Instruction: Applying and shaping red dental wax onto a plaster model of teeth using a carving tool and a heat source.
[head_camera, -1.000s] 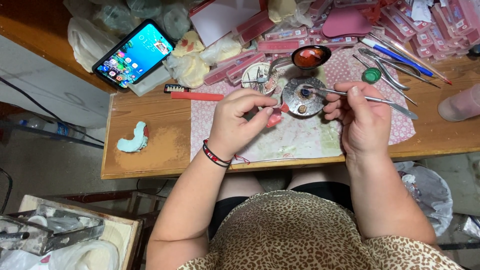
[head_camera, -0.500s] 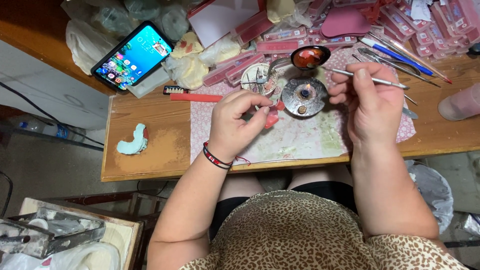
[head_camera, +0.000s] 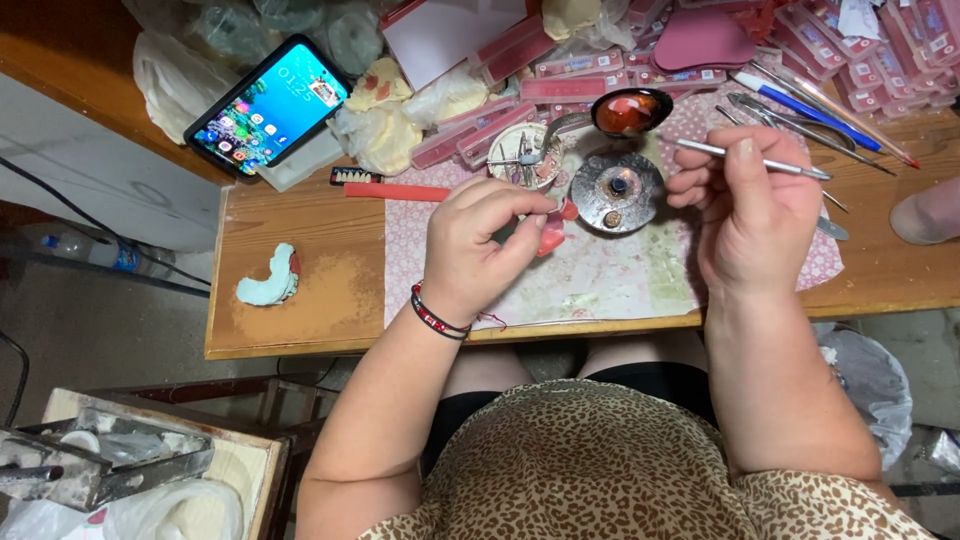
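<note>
The fingers (head_camera: 510, 215) of the left hand (head_camera: 475, 245) are curled together, pinching a small pink wax piece (head_camera: 552, 232) over a pale, pink-patterned mat (head_camera: 600, 280) on the wooden surface (head_camera: 300, 290). The piece sits just left of and touching close to a round metal burner (head_camera: 616, 190); most of it is hidden by the fingers. A red and black bracelet (head_camera: 438, 315) circles that wrist.

Far left on the surface lies a pale blue curved cast (head_camera: 268, 280), well apart from the hands. Above it a phone (head_camera: 268, 105) with a lit screen leans at the back edge. A red wax strip (head_camera: 395, 191) lies just left of the left hand, with a short row of white teeth (head_camera: 355, 175) just above it. Behind the left hand stands a small round dish (head_camera: 525, 155) holding metal bits.

Behind the burner a spoon (head_camera: 630, 112) holds glossy red melted wax. The right hand (head_camera: 755, 210) hovers right of the burner, its thumb and fingers pressed on a thin metal tool (head_camera: 750, 160) held nearly level, its tip pointing left above the burner. More metal tools and a blue pen (head_camera: 805, 110) lie at the back right, among flat pink boxes (head_camera: 880, 50). A person's leopard-print top (head_camera: 600, 470) fills the bottom edge.
</note>
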